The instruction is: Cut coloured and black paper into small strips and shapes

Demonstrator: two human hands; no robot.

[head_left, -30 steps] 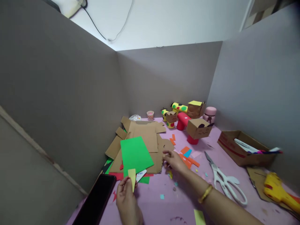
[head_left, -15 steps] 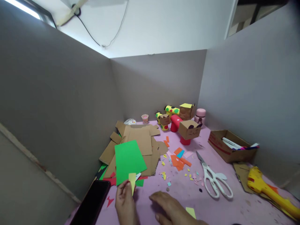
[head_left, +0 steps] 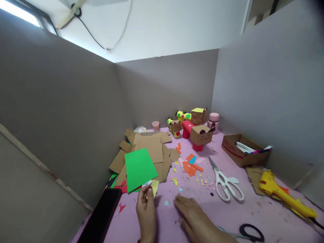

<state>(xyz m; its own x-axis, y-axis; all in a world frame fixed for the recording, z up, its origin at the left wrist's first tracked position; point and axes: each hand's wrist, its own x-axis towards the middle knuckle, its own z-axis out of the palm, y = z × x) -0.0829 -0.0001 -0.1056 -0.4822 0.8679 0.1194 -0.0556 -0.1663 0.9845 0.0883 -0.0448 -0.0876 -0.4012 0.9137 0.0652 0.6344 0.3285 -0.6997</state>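
My left hand (head_left: 146, 211) pinches a strip of yellow paper (head_left: 154, 188) between thumb and fingers. The strip leans to the right, beside the lower edge of a green sheet (head_left: 140, 170). To the right, my right hand (head_left: 191, 212) is held low over the pink tabletop, fingers stretched out and thumb apart; its underside is hidden. A small light blue paper square (head_left: 166, 203) lies between the hands. Black-handled scissors (head_left: 250, 233) lie right of my right forearm, which partly covers their blades.
White-handled scissors (head_left: 227, 185), a yellow glue gun (head_left: 286, 197) and a cardboard box of markers (head_left: 231, 152) stand right. A phone (head_left: 101, 216) lies left. Flattened cardboard (head_left: 152, 145), orange paper scraps (head_left: 188, 167) and cardboard animals (head_left: 201, 135) are farther back.
Both hands have moved to the right in view, and the yellow strip now tilts more. A second yellow piece beside my right hand no longer shows. More of the black-handled scissors is visible.
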